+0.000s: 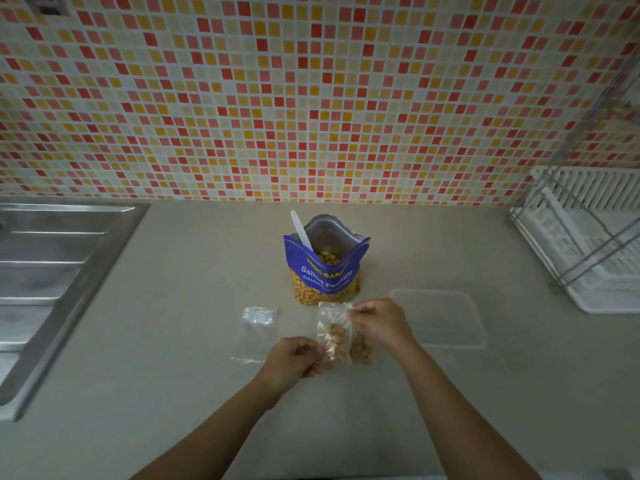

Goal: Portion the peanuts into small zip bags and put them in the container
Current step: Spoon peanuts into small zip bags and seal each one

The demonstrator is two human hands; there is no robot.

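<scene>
While both hands hold it, the small zip bag (pixel 333 336) sits just in front of the blue peanut pouch (pixel 327 263), on the person's side. Its long axis runs from the person toward the pouch, with the zip end pointing at the pouch and peanuts gathered in the end nearer the person. The left hand (pixel 294 356) pinches the bag's lower left edge with curled fingers. The right hand (pixel 375 320) pinches the top right corner at the zip strip. Whether the bag is lifted or lies on the counter cannot be told.

A second filled bag (pixel 363 348) lies against its right side, lengthwise the same way. An empty zip bag (pixel 258 332) lies flat in front of the pouch and to its left, its long axis also toward the wall. The pouch stands upright with its mouth open, and a white spoon (pixel 300 230) leans out of it up and to the left. A clear container (pixel 440 318) rests to the right of the pouch and a little in front.

All of it stands on a beige counter (pixel 173 393). A steel sink (pixel 52 271) lies well to the left of the pouch and a white dish rack (pixel 588 244) well to its right. Behind the pouch rises a mosaic wall (pixel 311 98) of red, orange and cream tiles.
</scene>
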